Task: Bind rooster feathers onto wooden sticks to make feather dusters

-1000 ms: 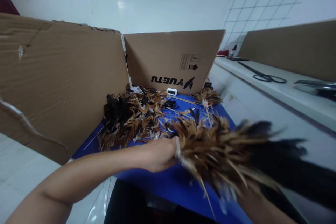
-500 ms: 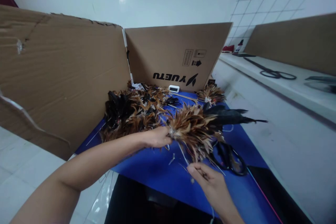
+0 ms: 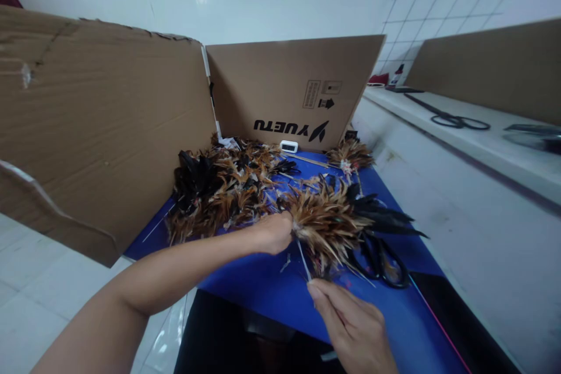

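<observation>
Your left hand is closed around the base of a feather bundle, fingers wrapped tight where the quills meet, and it holds the bundle just above the blue mat on the tabletop. The bundle fans out to the right, brown and tan near your grip, with black feathers reaching past it toward the mat's right edge.

Your right hand sits below the bundle, near the front of the mat. Its fingers are drawn together at the tips and pinch a thin pale strand that runs up to the bundle's base.

A pair of black scissors lies on the mat just right of the bundle, partly under the black feathers. A loose heap of brown and black feathers covers the back left of the mat, close to your left hand. A smaller feather tuft rests at the back right, and a small white device stands against the cardboard screen that walls in the mat at the left and back. Another pair of scissors lies on the white ledge far to the right.
</observation>
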Available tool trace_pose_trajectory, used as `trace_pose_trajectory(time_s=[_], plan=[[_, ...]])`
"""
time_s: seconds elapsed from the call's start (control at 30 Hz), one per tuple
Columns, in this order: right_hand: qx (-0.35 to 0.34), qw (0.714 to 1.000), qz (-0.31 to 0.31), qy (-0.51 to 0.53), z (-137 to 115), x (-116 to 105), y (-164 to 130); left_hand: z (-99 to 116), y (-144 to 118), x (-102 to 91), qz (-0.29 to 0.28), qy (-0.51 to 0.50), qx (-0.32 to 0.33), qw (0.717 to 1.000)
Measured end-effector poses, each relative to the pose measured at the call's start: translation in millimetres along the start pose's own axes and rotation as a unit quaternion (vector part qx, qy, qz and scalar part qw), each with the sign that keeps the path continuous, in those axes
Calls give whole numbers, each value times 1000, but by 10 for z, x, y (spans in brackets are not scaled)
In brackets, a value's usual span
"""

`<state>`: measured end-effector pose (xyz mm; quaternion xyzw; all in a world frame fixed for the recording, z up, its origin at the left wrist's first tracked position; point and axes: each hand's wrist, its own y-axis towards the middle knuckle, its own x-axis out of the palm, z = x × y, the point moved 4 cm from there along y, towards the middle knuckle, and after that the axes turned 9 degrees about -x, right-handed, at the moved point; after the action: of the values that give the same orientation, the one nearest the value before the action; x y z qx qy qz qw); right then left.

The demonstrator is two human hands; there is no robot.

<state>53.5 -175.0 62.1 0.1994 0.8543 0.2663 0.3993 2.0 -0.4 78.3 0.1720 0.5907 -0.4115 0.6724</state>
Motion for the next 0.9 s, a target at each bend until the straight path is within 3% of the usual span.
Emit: trace_pose_trajectory(time_s=[0.17, 0.27, 0.43, 0.57, 0.73, 0.9], plan=[[-11, 997, -61, -39, -143, -124, 173, 119, -75, 78, 26, 72, 45, 996], [-51, 991, -93, -82, -167, -262, 368, 210, -120, 139, 42, 125, 67, 989], [-135, 965, -177, -140, -42, -494, 822, 371, -253, 215, 136, 180, 112, 968], [-158, 940, -271, -136, 101, -608, 1159, 451, -379, 244, 161, 223, 159, 948], [-138, 926, -348, -48, 234, -682, 1471, 471, -532, 208, 179, 252, 228, 923], [-18, 917, -393, 60, 653, -563, 1577, 452, -573, 65, 181, 242, 214, 929]])
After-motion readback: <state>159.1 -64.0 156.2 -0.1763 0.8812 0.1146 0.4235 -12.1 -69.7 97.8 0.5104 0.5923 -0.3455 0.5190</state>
